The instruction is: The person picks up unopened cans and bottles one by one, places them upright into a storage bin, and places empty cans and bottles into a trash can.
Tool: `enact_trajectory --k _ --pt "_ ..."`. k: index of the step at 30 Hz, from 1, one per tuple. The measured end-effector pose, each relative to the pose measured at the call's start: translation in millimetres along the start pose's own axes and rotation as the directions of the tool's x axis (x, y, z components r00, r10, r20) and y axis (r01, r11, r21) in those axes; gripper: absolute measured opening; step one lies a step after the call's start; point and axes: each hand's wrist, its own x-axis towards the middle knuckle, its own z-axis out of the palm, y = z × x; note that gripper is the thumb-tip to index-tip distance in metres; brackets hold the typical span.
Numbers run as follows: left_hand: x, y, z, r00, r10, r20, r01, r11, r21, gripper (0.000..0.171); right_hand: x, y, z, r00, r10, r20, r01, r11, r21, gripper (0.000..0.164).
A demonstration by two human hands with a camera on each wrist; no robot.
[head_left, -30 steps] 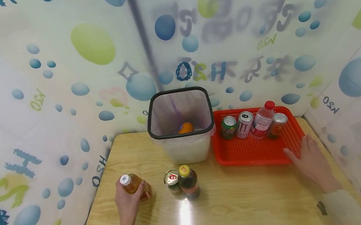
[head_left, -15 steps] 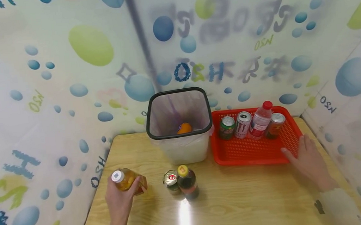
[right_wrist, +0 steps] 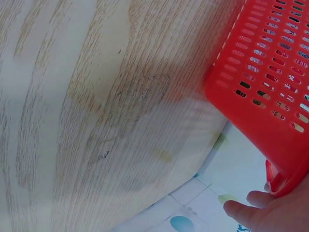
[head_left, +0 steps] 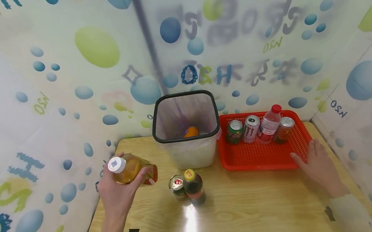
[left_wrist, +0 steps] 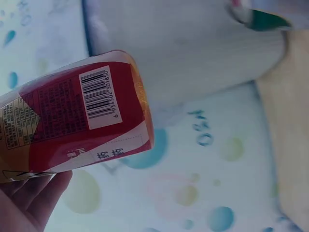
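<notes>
My left hand (head_left: 115, 196) grips a bottle of amber drink (head_left: 129, 169) round its body, clear of the table. The bottle leans, its white cap toward me and its base to the right; the left wrist view shows a red label (left_wrist: 72, 111) with a barcode. My right hand (head_left: 323, 170) rests at the front right corner of the red basket (head_left: 258, 156), fingers straight along the outside and thumb over the rim. In the right wrist view its fingertips (right_wrist: 239, 210) lie right at the basket's rim.
A drink can (head_left: 177, 187) and a dark bottle with a yellow cap (head_left: 193, 188) stand mid-table. Behind them is a lined bin (head_left: 192, 155) with an orange item (head_left: 191, 131) inside. Several cans and a red-capped bottle (head_left: 268, 126) stand along the basket's back.
My left hand has raised the amber bottle off the table, moved it leftward and tipped it so its base swings out to the right. The right hand has stayed at the basket.
</notes>
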Motion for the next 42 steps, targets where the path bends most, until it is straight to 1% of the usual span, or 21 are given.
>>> enact_trajectory --k 4,9,12,14,16,18,21,25,31,36,38,42 --pt "18.3 26.2 5.4 0.997 0.080 -0.001 -0.080 0.993 -0.083 0.074 1.1 3.6 1.4 1.000 -0.007 -0.004 0.007 1.000 -0.001 0.108" --pt "36.8 60.4 17.7 0.990 0.143 0.015 -0.138 0.975 -0.175 0.084 0.1 0.9 -0.2 1.000 0.013 0.013 -0.013 1.000 -0.004 0.110" --pt "42.1 77.8 27.0 0.984 0.171 0.051 -0.153 0.957 -0.248 0.081 -0.7 -2.8 -1.7 1.000 0.019 0.022 -0.019 1.000 0.005 0.110" --pt "43.2 88.9 35.8 0.978 0.187 0.089 -0.152 0.939 -0.307 0.075 -1.9 -2.7 -2.5 1.000 0.018 0.020 -0.019 1.000 0.015 0.109" --pt "43.0 98.6 44.4 0.972 0.199 0.128 -0.144 0.926 -0.349 0.070 -2.4 -2.9 -2.6 1.000 0.012 0.015 -0.013 1.000 0.025 0.108" --pt "42.2 107.8 52.7 0.968 0.200 0.154 -0.129 0.917 -0.378 0.070 -2.5 -2.7 -2.1 1.000 0.005 0.005 -0.005 1.000 0.025 0.108" --pt "38.8 120.4 64.7 0.962 0.206 0.181 -0.127 0.919 -0.373 0.073 -2.6 -2.8 -0.8 1.000 0.001 -0.004 -0.001 1.000 0.023 0.107" --pt "29.9 134.8 79.9 0.955 0.226 0.194 -0.153 0.932 -0.329 0.073 -3.3 -2.9 0.2 1.000 0.003 -0.009 -0.003 1.000 0.016 0.107" --pt "18.1 150.0 103.0 0.942 0.262 0.209 -0.186 0.927 -0.325 0.072 -2.6 -3.9 1.1 1.000 0.015 -0.003 -0.015 1.000 0.011 0.107" --pt "13.1 155.2 122.3 0.934 0.275 0.228 -0.199 0.931 -0.306 0.071 -1.7 -4.3 1.1 1.000 0.019 -0.010 -0.019 1.000 0.011 0.108" --pt "10.7 156.0 130.0 0.933 0.266 0.242 -0.191 0.937 -0.294 0.070 -1.4 -3.8 1.3 1.000 0.018 -0.013 -0.017 1.000 0.011 0.108" --pt "4.3 156.5 147.3 0.931 0.231 0.284 -0.151 0.949 -0.275 0.070 -1.1 -3.5 2.1 1.000 0.011 -0.022 -0.011 1.000 0.009 0.107"
